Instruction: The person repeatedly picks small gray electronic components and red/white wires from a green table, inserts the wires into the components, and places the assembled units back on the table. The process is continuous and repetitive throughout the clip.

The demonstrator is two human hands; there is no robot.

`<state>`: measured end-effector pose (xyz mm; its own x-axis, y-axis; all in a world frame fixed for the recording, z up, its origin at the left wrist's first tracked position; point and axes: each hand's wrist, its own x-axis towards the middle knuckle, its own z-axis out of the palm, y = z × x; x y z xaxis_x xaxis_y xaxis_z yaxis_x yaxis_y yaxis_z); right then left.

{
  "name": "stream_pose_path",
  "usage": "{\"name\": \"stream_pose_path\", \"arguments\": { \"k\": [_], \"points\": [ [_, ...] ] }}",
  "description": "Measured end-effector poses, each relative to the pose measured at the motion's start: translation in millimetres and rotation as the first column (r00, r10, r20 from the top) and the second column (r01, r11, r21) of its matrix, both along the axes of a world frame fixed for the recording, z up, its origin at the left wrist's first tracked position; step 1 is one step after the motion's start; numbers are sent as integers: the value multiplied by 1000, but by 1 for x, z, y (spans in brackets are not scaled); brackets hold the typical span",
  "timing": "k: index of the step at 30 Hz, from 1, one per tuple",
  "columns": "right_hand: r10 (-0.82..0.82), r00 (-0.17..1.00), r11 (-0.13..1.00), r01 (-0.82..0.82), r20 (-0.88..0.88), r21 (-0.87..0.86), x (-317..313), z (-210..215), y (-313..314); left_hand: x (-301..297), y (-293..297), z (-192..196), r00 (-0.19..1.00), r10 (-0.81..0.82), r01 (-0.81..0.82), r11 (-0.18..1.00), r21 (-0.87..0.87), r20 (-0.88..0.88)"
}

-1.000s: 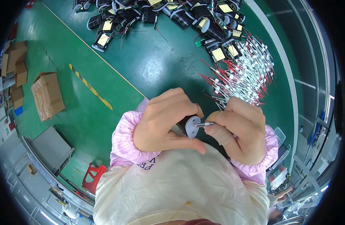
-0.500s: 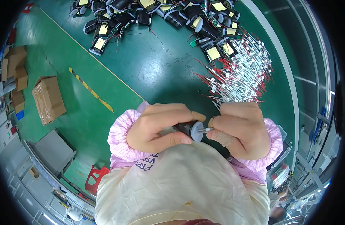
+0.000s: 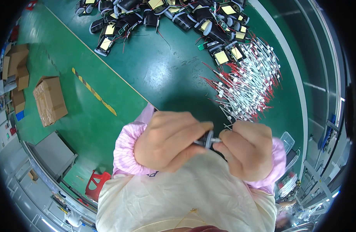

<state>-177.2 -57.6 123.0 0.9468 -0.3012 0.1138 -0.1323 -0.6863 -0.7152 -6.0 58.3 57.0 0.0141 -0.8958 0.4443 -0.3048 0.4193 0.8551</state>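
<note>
My left hand [image 3: 168,141] is closed round a small black cylinder [image 3: 202,139] with a pale grey rim at its right end, held close in front of my body. Most of the cylinder is hidden by the fingers. At that end, my right hand [image 3: 247,149] pinches a thin pale piece [image 3: 215,140] that meets the grey rim. Whether it enters the rim or only touches it, I cannot tell. Both hands are slightly blurred.
Beyond my right hand, a heap of white leads with red wire ends [image 3: 249,81] lies on the green table [image 3: 158,73]. Black cylindrical units with yellow pads [image 3: 220,58] are piled along the far side. Cardboard boxes [image 3: 50,100] and a red stool [image 3: 97,185] stand on the floor at left.
Both hands have come slightly nearer my body, still holding the cylinder and the pale piece. My left hand has turned, so the grey rim now shows more edge-on.
</note>
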Motion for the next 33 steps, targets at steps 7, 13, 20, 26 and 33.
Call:
{"name": "stream_pose_path", "arguments": {
  "k": [7,13,20,26,33],
  "points": [
    [-159,987,981,155,-24,-119,2,-11,8,-6,2,-4,995,68,-76,991,110,67],
    [-437,887,805,459,-147,377,-31,-23,-57,30,-12,-15,856,465,-481,877,17,227],
    [-742,668,72,-5,57,997,-108,-51,-173,110,2,-63,-89,754,-965,97,-244,651],
    [-794,607,358,416,38,836,-92,-45,-158,121,-10,-67,115,659,-992,112,53,744],
    [-359,929,929,347,-85,-131,-15,-58,-61,115,-2,-58,231,826,-973,187,137,515]
  ]
}}
